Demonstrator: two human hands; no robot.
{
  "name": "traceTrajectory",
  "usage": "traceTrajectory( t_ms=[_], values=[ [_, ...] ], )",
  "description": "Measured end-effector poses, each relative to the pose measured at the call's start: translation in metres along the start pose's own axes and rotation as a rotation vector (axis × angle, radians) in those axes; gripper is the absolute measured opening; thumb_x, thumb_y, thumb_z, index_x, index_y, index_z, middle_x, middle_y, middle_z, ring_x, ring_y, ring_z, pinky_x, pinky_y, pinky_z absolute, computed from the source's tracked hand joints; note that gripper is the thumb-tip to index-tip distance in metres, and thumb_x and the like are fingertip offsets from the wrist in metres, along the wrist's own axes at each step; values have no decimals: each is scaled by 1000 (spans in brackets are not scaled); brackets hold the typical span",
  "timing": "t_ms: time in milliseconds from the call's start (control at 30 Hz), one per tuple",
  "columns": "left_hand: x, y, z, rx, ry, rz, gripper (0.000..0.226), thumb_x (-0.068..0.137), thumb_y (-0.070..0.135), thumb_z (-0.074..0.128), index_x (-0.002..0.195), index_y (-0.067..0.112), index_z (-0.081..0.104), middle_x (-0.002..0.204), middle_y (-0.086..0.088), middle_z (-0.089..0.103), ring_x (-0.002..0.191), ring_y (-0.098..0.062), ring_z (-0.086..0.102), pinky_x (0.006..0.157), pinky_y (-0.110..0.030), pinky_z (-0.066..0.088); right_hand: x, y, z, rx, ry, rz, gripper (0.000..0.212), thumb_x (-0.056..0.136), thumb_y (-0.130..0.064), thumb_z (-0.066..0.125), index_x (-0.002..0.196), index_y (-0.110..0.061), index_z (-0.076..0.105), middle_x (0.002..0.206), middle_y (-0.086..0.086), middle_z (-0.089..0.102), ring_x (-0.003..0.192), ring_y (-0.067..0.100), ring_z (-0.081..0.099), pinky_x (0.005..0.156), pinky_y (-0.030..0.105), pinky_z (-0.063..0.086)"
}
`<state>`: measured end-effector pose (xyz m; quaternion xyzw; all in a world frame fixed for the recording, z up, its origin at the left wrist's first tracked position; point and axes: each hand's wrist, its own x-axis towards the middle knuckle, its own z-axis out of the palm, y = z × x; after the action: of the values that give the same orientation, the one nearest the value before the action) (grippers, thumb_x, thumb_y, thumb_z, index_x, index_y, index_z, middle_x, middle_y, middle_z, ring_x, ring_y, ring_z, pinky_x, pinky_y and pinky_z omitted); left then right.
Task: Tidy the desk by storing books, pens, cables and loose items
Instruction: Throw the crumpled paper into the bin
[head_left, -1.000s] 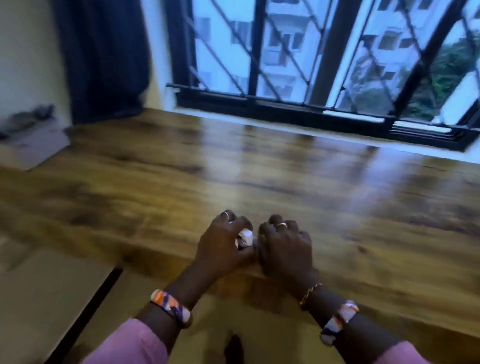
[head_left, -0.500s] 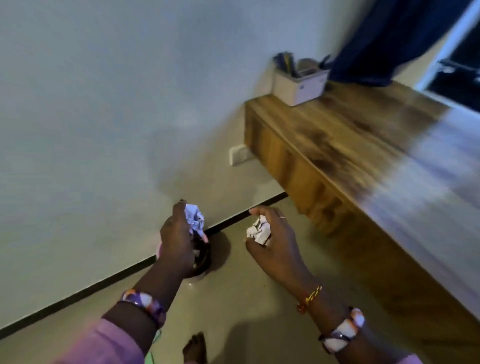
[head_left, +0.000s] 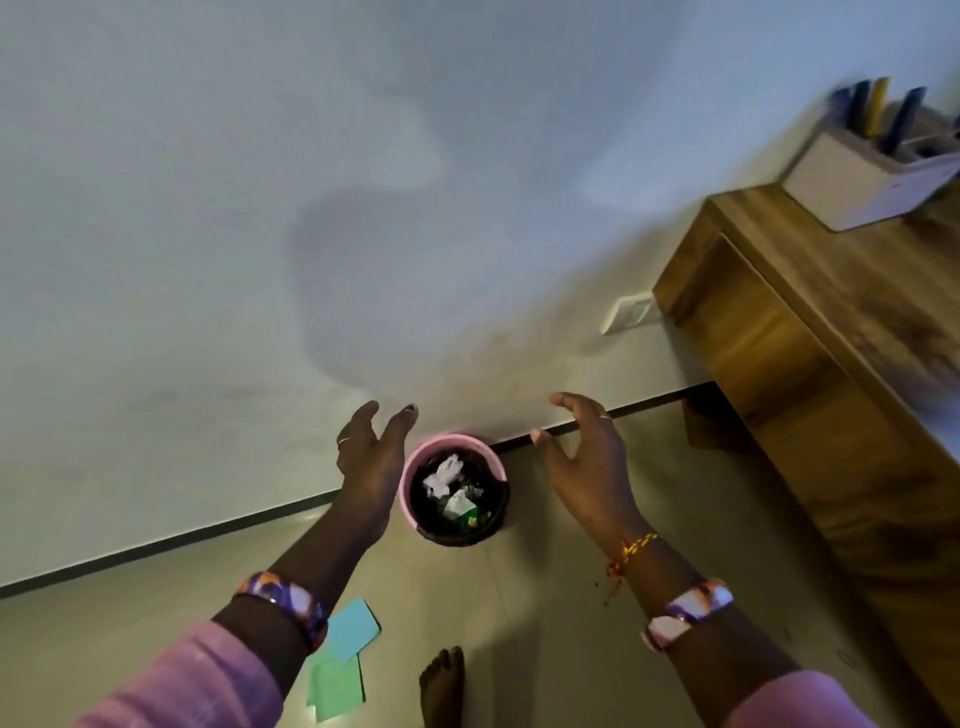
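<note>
Crumpled paper (head_left: 442, 475) that both hands carried now lies in the pink bin (head_left: 415, 467), left hand (head_left: 370, 457) and right hand (head_left: 582, 460) spread empty above it, so that scrap is off the worktop (head_left: 852, 291).

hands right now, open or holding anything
left hand: open, holding nothing, beside the pink bin
right hand: open, fingers spread, holding nothing

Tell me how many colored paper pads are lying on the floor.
2. A blue pad lies by the left forearm, and a green pad sits just below it, partly under it. The arm may hide more.
</note>
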<state>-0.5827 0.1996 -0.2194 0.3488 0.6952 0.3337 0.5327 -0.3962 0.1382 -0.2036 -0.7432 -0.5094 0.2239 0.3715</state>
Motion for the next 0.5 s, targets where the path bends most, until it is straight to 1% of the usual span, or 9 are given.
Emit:
traceTrajectory(
  t_ms=[67, 133, 167, 233, 267, 333, 400, 433, 500],
  values=[
    [5, -3, -11, 10, 10, 25, 56, 86, 42, 58, 136, 28, 39, 149, 1, 20, 137, -21, 25, 106, -42, 31, -5, 0, 7, -35, -7, 35, 31, 85, -11, 64, 115, -9, 59, 119, 7, 59, 112, 18, 53, 84, 10, 30],
    [5, -5, -22, 9, 20, 43, 52, 88, 38, 58, 135, 24, 42, 147, -1, 22, 136, -21, 27, 92, -35, 37, -13, -2, 13, -75, -25, 44, 26, 86, -11, 62, 111, -8, 62, 114, 7, 63, 108, 17, 55, 82, 11, 31],
    [4, -8, -29, 6, 29, 49, 50, 88, 36, 58, 134, 23, 44, 146, -1, 24, 135, -22, 28, 91, -34, 38, -19, -6, 16, -88, -40, 37, 23, 86, -11, 62, 109, -7, 63, 111, 7, 64, 105, 17, 56, 81, 12, 32],
    [3, -16, -44, -4, 45, 57, 45, 87, 34, 59, 130, 24, 47, 145, -3, 28, 134, -22, 30, 104, -41, 36, -31, -13, 24, -98, -77, 3, 19, 85, -9, 62, 104, -7, 65, 104, 7, 66, 98, 18, 58, 77, 15, 34],
    [1, -19, -53, -16, 62, 56, 44, 87, 33, 60, 129, 25, 48, 144, -4, 29, 134, -22, 30, 107, -45, 34, -37, -16, 27, -98, -94, -18, 17, 85, -8, 62, 102, -7, 66, 102, 7, 67, 95, 19, 59, 75, 17, 36],
    [-4, -28, -72, -48, 109, 53, 43, 87, 30, 61, 127, 23, 49, 143, -5, 32, 132, -21, 33, 108, -45, 34, -50, -22, 35, -78, -137, -38, 16, 85, -8, 62, 101, -8, 67, 100, 5, 67, 90, 15, 58, 70, 13, 38],
    [-14, -41, -95, -74, 166, 59, 43, 86, 27, 61, 127, 20, 49, 141, -7, 35, 129, -22, 37, 104, -38, 35, -66, -24, 44, -38, -191, -54, 15, 86, -8, 61, 100, -10, 67, 99, 6, 68, 90, 14, 59, 69, 10, 41],
    [-20, -48, -108, -80, 189, 58, 42, 86, 25, 61, 127, 19, 49, 140, -7, 37, 128, -23, 38, 100, -34, 35, -76, -25, 49, -24, -216, -69, 15, 87, -8, 60, 100, -11, 67, 99, 7, 68, 91, 16, 61, 71, 15, 46],
    [-34, -66, -134, -88, 228, 35, 41, 85, 24, 62, 124, 19, 51, 138, -8, 41, 127, -24, 39, 98, -33, 34, -96, -25, 61, -2, -258, -87, 14, 88, -9, 59, 99, -12, 68, 98, 8, 68, 93, 20, 63, 78, 28, 52]
  ],
)
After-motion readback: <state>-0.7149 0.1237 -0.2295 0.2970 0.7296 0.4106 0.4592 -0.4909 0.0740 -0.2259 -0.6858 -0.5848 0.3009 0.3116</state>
